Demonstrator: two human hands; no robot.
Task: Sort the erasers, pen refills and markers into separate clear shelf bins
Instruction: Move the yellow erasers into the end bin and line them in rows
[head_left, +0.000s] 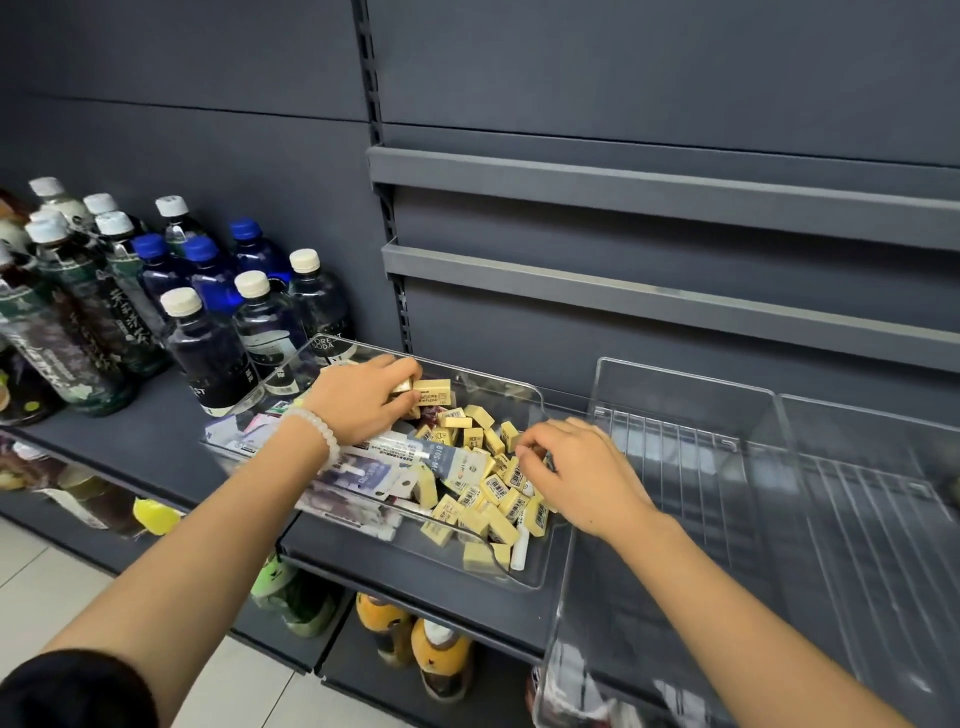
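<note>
A clear bin (524, 387) on the dark shelf holds several small yellow erasers (470, 506), flat packs of pen refills (374, 470) and a white marker (520, 552). My left hand (358, 402) reaches into the bin's far side and grips a few yellow erasers (432, 392). My right hand (582, 475) is over the eraser pile at the bin's right side, its fingertips pinching an eraser (519, 457). To the right stands a second clear bin (680, 395) with nothing visible inside it.
Several drink bottles (208, 358) stand on the shelf to the left of the bin. A third clear bin (883, 431) sits at the far right. Grey shelf rails (649, 200) cross the back panel. More bottles (436, 657) stand on the lower shelf.
</note>
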